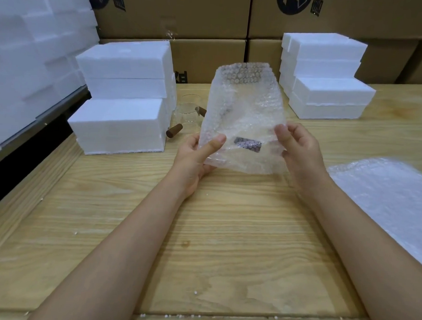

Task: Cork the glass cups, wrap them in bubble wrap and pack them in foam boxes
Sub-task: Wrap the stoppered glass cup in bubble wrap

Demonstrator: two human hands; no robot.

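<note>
As hands (195,157) (299,148) pinch bubble wrap (243,108), label (247,144) illeg.

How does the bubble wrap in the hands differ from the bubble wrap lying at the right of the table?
The held bubble wrap is raised upright, pinched by the left hand and right hand; the bubble wrap pile lies flat on the table. The held bubble wrap is see-through with a dark label; the pile looks milky white. Both are bubbled plastic.

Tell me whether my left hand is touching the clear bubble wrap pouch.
Touching. The head view shows the left hand pinching the clear bubble wrap pouch near its lower corner, thumb on the front, fingers behind.
</note>
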